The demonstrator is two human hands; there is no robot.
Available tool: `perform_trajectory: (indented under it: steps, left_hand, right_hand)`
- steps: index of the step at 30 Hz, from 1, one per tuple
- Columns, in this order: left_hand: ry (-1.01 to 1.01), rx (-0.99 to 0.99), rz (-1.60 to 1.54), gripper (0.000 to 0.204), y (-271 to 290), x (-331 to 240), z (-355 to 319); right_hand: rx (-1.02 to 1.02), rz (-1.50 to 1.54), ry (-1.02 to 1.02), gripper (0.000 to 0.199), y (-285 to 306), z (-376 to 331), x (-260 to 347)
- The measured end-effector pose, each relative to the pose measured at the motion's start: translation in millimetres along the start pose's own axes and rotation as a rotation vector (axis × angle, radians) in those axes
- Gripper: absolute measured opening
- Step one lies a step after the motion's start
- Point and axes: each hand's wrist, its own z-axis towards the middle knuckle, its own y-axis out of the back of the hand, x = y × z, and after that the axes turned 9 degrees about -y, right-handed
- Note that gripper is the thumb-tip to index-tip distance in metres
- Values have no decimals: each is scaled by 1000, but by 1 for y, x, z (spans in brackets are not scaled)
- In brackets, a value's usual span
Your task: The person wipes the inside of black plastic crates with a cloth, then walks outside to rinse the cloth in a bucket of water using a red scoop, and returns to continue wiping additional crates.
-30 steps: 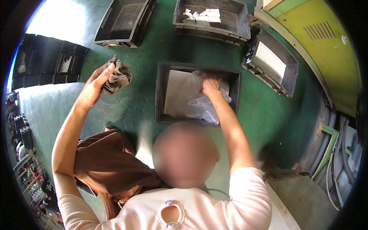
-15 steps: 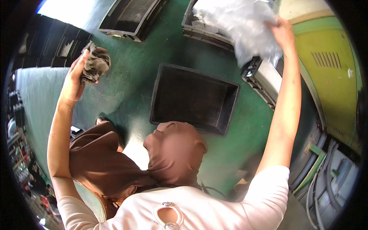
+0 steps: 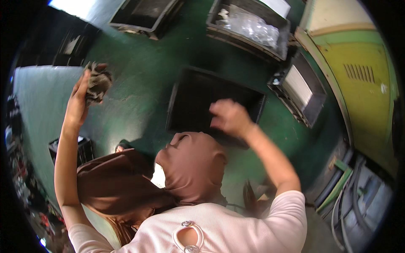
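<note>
My left hand (image 3: pixel 79 99) is closed round a crumpled grey-brown rag (image 3: pixel 98 84), held out over the green floor on the left. My right hand (image 3: pixel 231 117) is over the near part of an empty-looking black plastic bin (image 3: pixel 198 90). Motion smears its fingers, so I cannot make out whether they hold anything. Clear plastic sheeting (image 3: pixel 253 28) lies crumpled inside a dark crate (image 3: pixel 242 45) at the far right, away from both hands.
A black crate (image 3: pixel 154 29) stands at the far left. To the right, a narrow dark bin (image 3: pixel 297 111) holds a white stack (image 3: pixel 298 85) beside a yellow-green panel (image 3: pixel 350 80). A small black crate (image 3: pixel 85 151) is near my left forearm. Hoses (image 3: pixel 358 194) hang at lower right.
My right hand has let go of the clear plastic, which now lies in the far crate, and has come back over the black bin. The left hand has dropped slightly nearer with the rag.
</note>
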Motion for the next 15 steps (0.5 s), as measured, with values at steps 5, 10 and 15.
perform_trajectory:
  steps: [5, 10, 15]
  left_hand:
    - [-34, 89, -164, 48, 25, 26, 31]
    - [-49, 122, -199, 47, 13, 29, 53]
    - [-140, 129, -269, 46, 1, 21, 54]
  right_hand:
    - [27, -102, -475, 35, -82, -123, 11]
    - [-303, -14, -600, 28, 9, -40, 55]
    - [-549, 1131, -861, 57, 43, 9, 35]
